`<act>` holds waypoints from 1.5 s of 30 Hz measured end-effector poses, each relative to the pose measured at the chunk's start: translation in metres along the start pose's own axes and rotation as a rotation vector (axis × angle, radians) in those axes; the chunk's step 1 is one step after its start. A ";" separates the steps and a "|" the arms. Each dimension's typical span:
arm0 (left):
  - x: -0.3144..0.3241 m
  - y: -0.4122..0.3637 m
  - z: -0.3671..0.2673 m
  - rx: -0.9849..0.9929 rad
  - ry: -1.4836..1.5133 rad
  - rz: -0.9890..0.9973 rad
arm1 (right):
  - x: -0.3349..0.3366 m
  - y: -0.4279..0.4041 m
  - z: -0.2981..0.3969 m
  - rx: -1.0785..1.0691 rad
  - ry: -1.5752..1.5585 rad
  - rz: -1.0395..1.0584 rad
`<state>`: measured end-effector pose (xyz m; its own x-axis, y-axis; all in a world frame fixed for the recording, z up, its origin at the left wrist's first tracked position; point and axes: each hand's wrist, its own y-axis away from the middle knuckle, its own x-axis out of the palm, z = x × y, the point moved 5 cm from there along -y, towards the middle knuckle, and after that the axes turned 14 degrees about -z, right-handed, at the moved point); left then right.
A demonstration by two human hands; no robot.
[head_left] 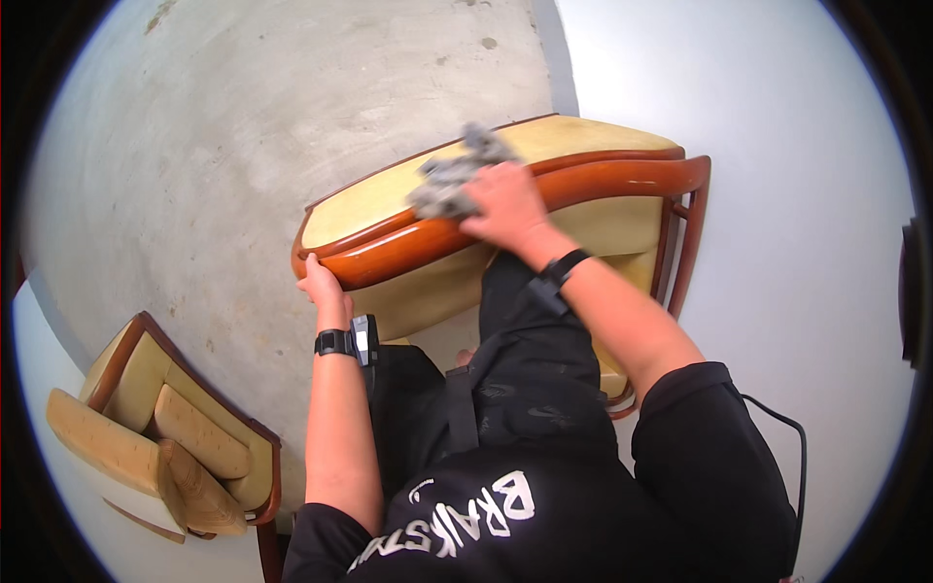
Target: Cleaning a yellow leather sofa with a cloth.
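Note:
Before me stands a wood-framed sofa or armchair with a yellow upholstered panel (364,208) and a glossy reddish-brown wooden rail (609,181). My right hand (512,208) holds a crumpled grey cloth (453,181) against the rail's middle, and the cloth overlaps the yellow panel. Hand and cloth are slightly blurred; the cloth hides part of the rail. At the rail's left end, my left hand (323,283) grips the wood, thumb on top, with the other fingers partly hidden. My leg in black trousers (539,321) is close against the seat side.
A second wood-framed yellow seat (251,481) at lower left carries several loose tan cushions (109,441). Stained concrete floor (240,116) stretches beyond the furniture. A white wall (787,218) borders the right side. A black cable (802,466) hangs beside my right sleeve.

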<state>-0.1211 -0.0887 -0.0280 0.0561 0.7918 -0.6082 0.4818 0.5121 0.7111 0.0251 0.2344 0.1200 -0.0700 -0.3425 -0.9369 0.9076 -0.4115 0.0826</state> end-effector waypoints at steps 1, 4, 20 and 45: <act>0.005 0.022 -0.012 0.005 -0.013 0.004 | -0.025 0.009 -0.046 -0.038 0.077 -0.152; 0.005 0.050 -0.027 0.044 -0.140 -0.391 | -0.080 0.045 -0.196 0.175 0.351 -0.093; 0.009 0.048 -0.031 0.045 -0.154 -0.428 | 0.022 0.005 -0.018 0.172 -0.100 -0.262; 0.012 0.060 -0.032 -0.020 -0.065 -0.418 | 0.083 -0.037 -0.104 0.232 0.034 0.734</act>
<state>-0.1196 -0.0379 0.0184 -0.0852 0.4921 -0.8664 0.4575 0.7917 0.4048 0.0292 0.3089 0.0037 0.5331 -0.5716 -0.6238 0.6057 -0.2569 0.7531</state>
